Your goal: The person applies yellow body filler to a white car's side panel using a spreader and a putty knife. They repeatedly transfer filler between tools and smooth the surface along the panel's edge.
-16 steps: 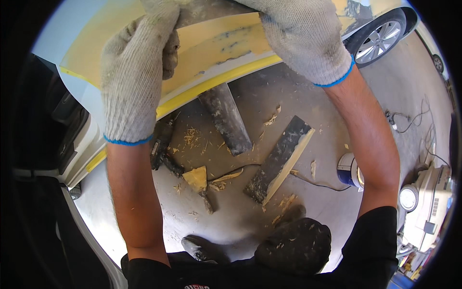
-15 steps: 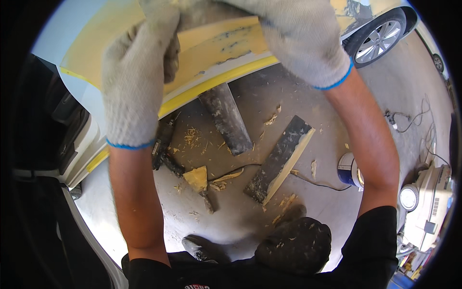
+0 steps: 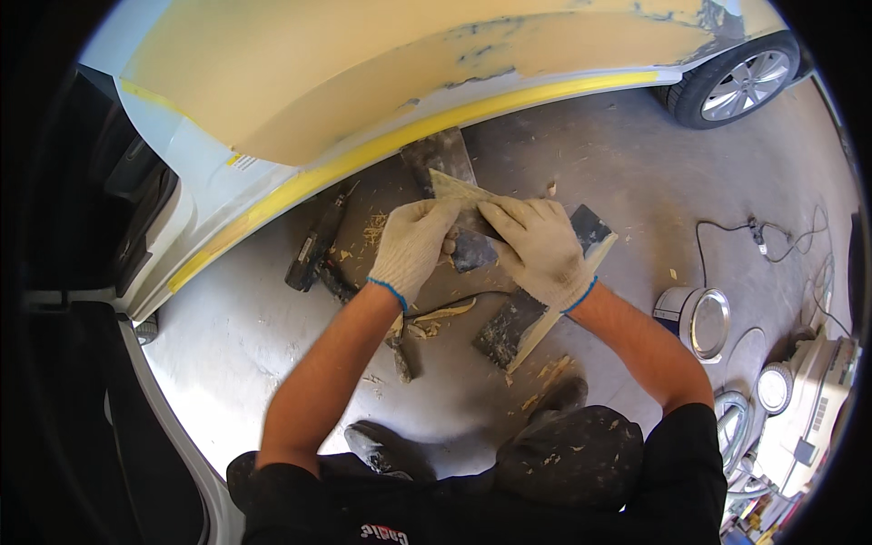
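Holding: a thin dark plate (image 3: 475,252) with a cream-coloured upper edge spanned the gap between the two gloved hands, in front of the car's side and above the floor (image 3: 218,363).
Left hand (image 3: 413,245): its fingers were curled around the plate's left side, grasping it.
Right hand (image 3: 538,250): it gripped the plate's right side, with its fingers laid over the top.
Car side: a broad panel (image 3: 300,82) was coated in tan filler with dark patches; yellow tape (image 3: 563,89) ran along the lower sill toward a silver-spoked wheel (image 3: 747,86).
Dark boards: the far board (image 3: 450,150) lay just below the sill, while the near board (image 3: 509,331), cream along one edge, lay partly hidden behind the right hand.
Floor, left: a black power tool (image 3: 317,243) lay near scattered shavings (image 3: 374,227).
Floor, right: a round tin (image 3: 699,322) stood near a wheeled beige machine (image 3: 822,391).
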A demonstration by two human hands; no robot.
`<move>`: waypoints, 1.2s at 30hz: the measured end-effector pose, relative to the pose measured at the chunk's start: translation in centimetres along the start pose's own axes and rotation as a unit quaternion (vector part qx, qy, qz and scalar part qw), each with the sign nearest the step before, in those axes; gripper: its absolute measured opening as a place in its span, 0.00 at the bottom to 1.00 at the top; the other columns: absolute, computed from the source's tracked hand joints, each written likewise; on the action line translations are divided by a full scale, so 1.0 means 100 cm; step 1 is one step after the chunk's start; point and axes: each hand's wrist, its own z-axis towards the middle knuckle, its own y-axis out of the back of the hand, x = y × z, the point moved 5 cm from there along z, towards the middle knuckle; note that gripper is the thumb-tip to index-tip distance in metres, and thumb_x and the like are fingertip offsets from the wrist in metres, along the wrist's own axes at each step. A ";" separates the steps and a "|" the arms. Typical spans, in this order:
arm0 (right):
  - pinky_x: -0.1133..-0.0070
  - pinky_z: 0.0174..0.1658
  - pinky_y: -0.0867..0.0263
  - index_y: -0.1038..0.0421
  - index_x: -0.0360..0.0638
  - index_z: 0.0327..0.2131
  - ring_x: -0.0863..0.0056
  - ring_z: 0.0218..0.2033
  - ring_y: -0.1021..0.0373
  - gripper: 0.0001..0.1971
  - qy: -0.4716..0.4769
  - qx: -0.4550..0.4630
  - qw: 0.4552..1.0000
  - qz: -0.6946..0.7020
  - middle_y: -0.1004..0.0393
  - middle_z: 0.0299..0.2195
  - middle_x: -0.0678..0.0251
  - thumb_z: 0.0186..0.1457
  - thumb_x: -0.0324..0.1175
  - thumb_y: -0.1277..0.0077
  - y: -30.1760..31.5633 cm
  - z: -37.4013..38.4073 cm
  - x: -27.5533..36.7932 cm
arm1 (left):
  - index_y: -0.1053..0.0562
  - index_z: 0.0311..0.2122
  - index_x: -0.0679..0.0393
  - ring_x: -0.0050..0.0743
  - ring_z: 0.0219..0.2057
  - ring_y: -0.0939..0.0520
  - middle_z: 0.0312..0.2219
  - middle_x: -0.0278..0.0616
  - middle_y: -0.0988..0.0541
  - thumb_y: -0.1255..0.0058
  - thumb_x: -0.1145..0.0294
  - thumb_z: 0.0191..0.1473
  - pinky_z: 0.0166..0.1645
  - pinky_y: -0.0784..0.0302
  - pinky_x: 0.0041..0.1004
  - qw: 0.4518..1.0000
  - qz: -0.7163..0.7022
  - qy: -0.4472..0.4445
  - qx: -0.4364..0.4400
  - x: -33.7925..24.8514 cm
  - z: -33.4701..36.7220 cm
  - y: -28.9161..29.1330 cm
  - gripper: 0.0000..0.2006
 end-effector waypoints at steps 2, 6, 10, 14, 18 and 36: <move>0.68 0.52 0.35 0.25 0.46 0.51 0.68 0.46 0.28 0.23 -0.023 0.019 1.000 0.002 0.25 0.48 0.67 0.49 0.33 0.39 -0.004 -0.009 0.001 | 0.28 0.26 0.51 0.12 0.19 0.30 0.21 0.27 0.27 0.44 0.51 0.64 0.24 0.37 0.19 0.998 0.027 0.041 0.026 0.003 0.000 0.000 0.19; 0.68 0.49 0.32 0.25 0.44 0.49 0.65 0.44 0.28 0.22 -0.017 0.024 0.999 0.023 0.26 0.44 0.65 0.47 0.32 0.39 -0.011 -0.007 0.015 | 0.29 0.26 0.51 0.14 0.19 0.30 0.21 0.27 0.27 0.44 0.52 0.64 0.24 0.35 0.20 0.983 0.063 0.173 0.027 0.022 -0.010 0.011 0.18; 0.65 0.47 0.31 0.25 0.44 0.45 0.61 0.43 0.28 0.21 -0.037 0.036 0.995 0.080 0.26 0.41 0.64 0.44 0.30 0.38 -0.036 0.013 0.015 | 0.28 0.28 0.53 0.15 0.22 0.29 0.23 0.29 0.26 0.47 0.53 0.66 0.27 0.33 0.21 0.989 0.049 0.136 -0.028 0.025 -0.002 0.007 0.17; 0.65 0.45 0.29 0.26 0.45 0.42 0.61 0.42 0.28 0.18 -0.023 0.018 0.994 0.108 0.27 0.38 0.64 0.43 0.29 0.38 -0.053 0.030 0.004 | 0.26 0.29 0.55 0.15 0.22 0.30 0.22 0.28 0.27 0.51 0.56 0.68 0.27 0.33 0.22 0.993 0.066 0.081 -0.056 0.015 -0.001 0.010 0.17; 0.67 0.41 0.27 0.27 0.45 0.37 0.62 0.38 0.26 0.15 -0.041 -0.012 0.978 0.203 0.26 0.36 0.65 0.43 0.33 0.37 -0.065 0.046 0.007 | 0.26 0.26 0.58 0.14 0.20 0.30 0.19 0.28 0.28 0.51 0.58 0.68 0.25 0.34 0.23 0.977 0.187 0.003 -0.101 -0.006 -0.008 0.019 0.19; 0.80 0.36 0.27 0.30 0.43 0.52 0.80 0.38 0.24 0.21 -0.352 -0.081 0.511 0.780 0.23 0.42 0.69 0.57 0.31 0.38 -0.108 0.058 0.027 | 0.26 0.36 0.58 0.20 0.30 0.26 0.28 0.33 0.24 0.52 0.50 0.67 0.38 0.29 0.25 0.982 0.042 0.041 -0.181 0.038 -0.082 0.070 0.19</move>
